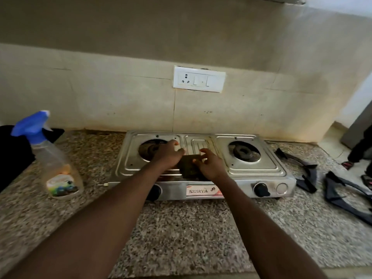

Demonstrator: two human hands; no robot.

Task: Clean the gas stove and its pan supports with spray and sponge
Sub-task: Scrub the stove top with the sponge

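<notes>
Head view, nearest first: two bare forearms reach out over a speckled granite countertop (181, 228), mottled grey and brown and grainy-looking. To the left of the stove a spray bottle (54, 158) stands upright. It is clear plastic with a blue trigger head, and neither hand touches it. To the right, the pan supports (308, 172) lie off the stove on the stone, dark angular metal frames well apart from the hands.

Between them sits the gas stove (259, 172), a low box of shiny pressed steel with ribbed panels and black knobs on its front. Over its middle strip both hands meet on the sponge (190, 166), a flat, dark green square pad. The left hand (169, 156) curls its fingers onto the pad's left edge. The right hand (210, 165) pinches the right edge, fingers bent and one fingertip lifted.

I'd judge that scrubbing the stove top is about to begin. Whether the top is wet with spray I cannot tell. The next move calls for one hand to flatten the pad and press it along the ribs and round the wells.

Farther back, two dark ring burners (242, 152) sit in round wells. Behind them is a stained cream tiled wall with a white socket plate (199, 79).
</notes>
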